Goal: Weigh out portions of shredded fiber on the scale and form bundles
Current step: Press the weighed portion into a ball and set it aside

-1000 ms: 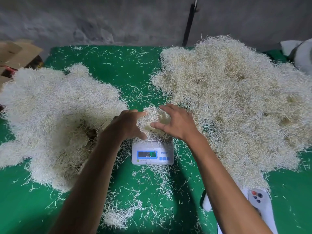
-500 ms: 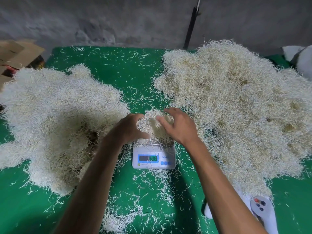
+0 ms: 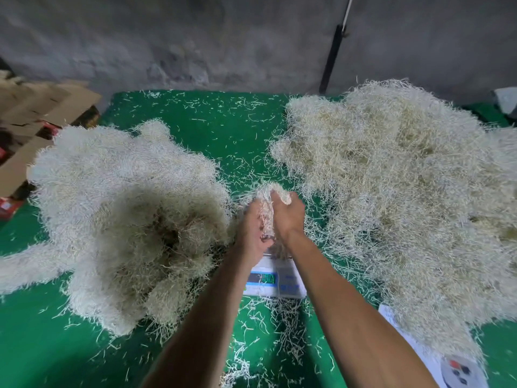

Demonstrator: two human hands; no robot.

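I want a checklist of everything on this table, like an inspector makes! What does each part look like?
Surface: green table cover, littered with loose strands.
Job's things: small fiber portion squeezed between both hands above the scale; its display is lit but unreadable. Left fiber pile and right fiber pile flank it.
Clutter: white device with coloured buttons at bottom right.
Grippers: left hand and right hand both grip the portion.
Cables: nothing seen.
Surroundings: grey wall, dark pole, cardboard boxes at left.

Scale (image 3: 275, 281) display lit, digits blurred, unreadable; no other legible text.
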